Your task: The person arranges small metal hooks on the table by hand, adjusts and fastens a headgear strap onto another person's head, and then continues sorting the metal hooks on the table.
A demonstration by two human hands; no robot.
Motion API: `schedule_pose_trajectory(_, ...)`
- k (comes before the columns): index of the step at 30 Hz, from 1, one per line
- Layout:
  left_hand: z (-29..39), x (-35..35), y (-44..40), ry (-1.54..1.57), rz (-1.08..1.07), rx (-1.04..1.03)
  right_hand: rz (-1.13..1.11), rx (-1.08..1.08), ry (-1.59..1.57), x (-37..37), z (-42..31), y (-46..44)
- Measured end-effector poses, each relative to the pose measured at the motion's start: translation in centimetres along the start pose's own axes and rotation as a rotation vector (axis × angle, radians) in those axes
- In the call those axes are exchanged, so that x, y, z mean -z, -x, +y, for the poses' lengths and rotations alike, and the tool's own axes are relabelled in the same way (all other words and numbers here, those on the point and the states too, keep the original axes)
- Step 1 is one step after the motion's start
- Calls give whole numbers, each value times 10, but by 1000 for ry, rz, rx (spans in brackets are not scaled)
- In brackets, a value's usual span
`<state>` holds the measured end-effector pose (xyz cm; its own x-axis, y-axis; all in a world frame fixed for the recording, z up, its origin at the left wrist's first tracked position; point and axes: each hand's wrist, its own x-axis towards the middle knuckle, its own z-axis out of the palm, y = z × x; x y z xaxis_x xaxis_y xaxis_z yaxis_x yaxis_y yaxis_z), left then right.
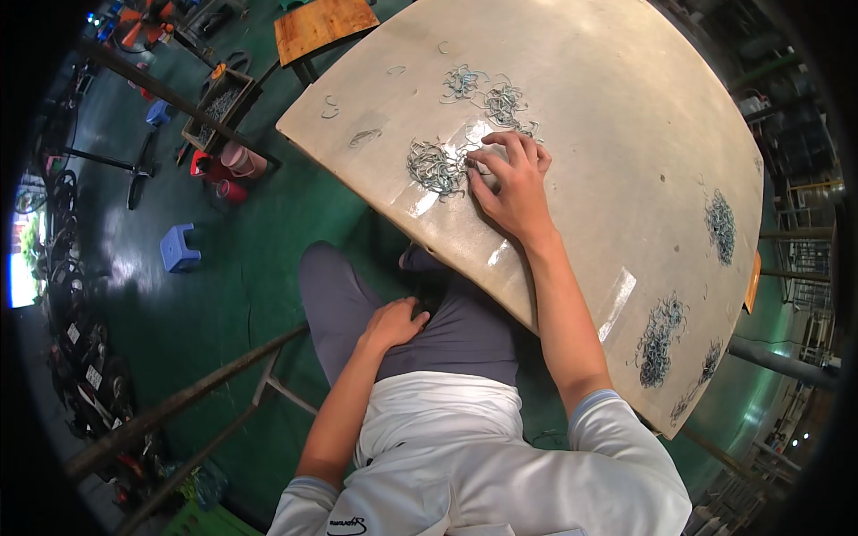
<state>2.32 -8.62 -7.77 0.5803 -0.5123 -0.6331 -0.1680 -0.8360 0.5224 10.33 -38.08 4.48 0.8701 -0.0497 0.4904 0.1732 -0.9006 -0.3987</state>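
My right hand (514,183) is over the table, with thumb and forefinger pinched at the edge of a pile of small bent wire pieces (435,170). Anything between the fingertips is too small to make out. Just beyond the hand lie two more heaps, one larger wire heap (504,102) and one smaller heap (462,83). My left hand (393,323) rests on my thigh, fingers lying flat, with nothing in it.
The pale tabletop (608,116) has strips of clear tape (617,304) on it. More wire heaps lie at right (661,344) and far right (720,228). Left on the green floor are a blue stool (180,248), a pink bucket (243,159) and a wire-filled tray (221,107).
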Motion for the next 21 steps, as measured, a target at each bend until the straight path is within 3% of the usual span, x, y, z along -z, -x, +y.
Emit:
schedule_pose_trajectory(10,-3,-4,-1,-13,33,-17,-19,-13,-17,10,-20,-6)
schedule_pose_trajectory(13,8,9,1,18,-111,46,-28,-31,10,9,-20,-6)
schedule_pose_trajectory(16,11,13,3,21,-122,54,4,-38,-37,5,-13,-5)
schedule_pose_trajectory(19,3,2,0,-30,11,-13,-19,110,-92,9,-10,-3)
schedule_pose_trajectory(21,0,-1,-1,-27,12,-7,2,89,-89,11,-13,-4)
